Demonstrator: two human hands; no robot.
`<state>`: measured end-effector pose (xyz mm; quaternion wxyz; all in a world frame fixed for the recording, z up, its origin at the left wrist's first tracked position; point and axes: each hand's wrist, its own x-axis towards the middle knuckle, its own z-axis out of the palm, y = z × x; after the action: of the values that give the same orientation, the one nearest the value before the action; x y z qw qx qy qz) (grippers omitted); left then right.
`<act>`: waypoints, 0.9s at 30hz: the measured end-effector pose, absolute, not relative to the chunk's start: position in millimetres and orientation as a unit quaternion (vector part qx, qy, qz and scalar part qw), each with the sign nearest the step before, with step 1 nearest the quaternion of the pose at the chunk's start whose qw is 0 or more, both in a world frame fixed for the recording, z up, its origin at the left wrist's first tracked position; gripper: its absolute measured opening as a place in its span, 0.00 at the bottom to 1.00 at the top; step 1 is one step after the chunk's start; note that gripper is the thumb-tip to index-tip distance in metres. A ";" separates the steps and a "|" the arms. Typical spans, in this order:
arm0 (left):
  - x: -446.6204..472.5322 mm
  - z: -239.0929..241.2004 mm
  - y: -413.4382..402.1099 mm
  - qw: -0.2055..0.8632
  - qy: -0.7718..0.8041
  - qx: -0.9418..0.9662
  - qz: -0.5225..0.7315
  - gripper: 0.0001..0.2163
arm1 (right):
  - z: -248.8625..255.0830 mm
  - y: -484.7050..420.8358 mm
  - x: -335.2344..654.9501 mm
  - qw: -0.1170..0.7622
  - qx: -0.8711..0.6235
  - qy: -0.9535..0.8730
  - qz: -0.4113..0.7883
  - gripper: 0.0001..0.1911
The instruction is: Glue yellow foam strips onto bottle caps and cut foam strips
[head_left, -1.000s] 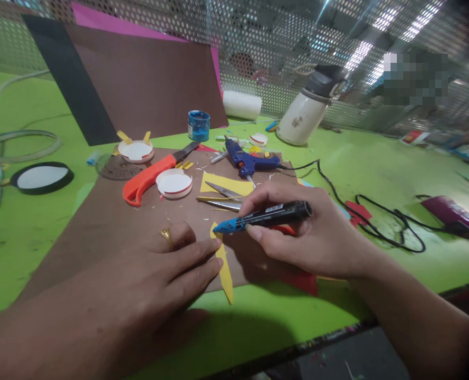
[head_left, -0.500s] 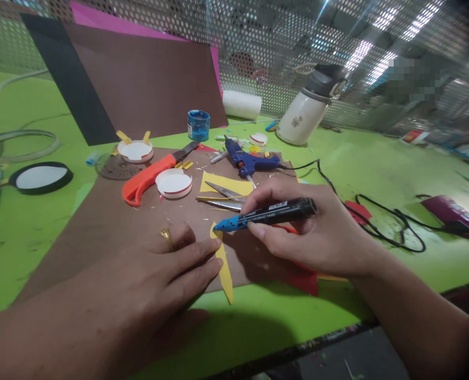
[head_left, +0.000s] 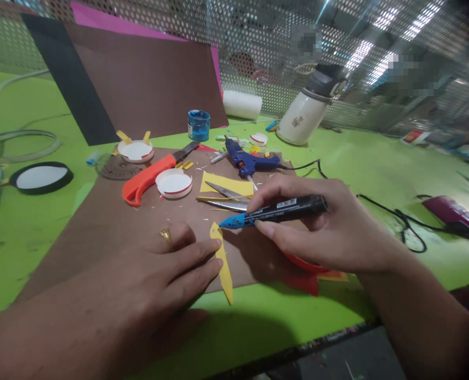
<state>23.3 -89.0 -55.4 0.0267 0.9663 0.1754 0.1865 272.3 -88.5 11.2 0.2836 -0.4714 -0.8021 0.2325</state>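
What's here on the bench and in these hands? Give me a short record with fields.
Left hand: resting on a yellow strip; wears a gold ring
Right hand: holding a black-and-blue marker
Marker tip: at the strip's far end; contact unclear
Under strip: brown sheet, with the near end over the green table
Tools nearby: scissors, blue glue gun, orange-handled cutter
Behind: blue jar, white bottle
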 end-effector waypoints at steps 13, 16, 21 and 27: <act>24.2 -50.5 -90.1 0.017 0.185 0.965 0.185 0.11 | 6.3 -89.4 273.7 0.267 -0.458 -0.818 0.226 0.07; 23.4 -51.4 -89.2 0.027 0.184 0.965 0.186 0.12 | 6.6 -89.2 272.9 0.264 -0.451 -0.823 0.223 0.07; 22.1 -54.7 -87.7 0.035 0.187 0.961 0.202 0.15 | 7.0 -88.5 270.6 0.258 -0.443 -0.829 0.224 0.06; 22.1 -55.4 -88.3 0.036 0.183 0.960 0.208 0.14 | 6.2 -88.4 271.1 0.256 -0.443 -0.831 0.220 0.06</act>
<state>22.1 -88.3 -55.4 0.0363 0.9604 0.1825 0.2075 271.1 -88.4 6.2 0.2559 -0.4433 -0.8305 0.2197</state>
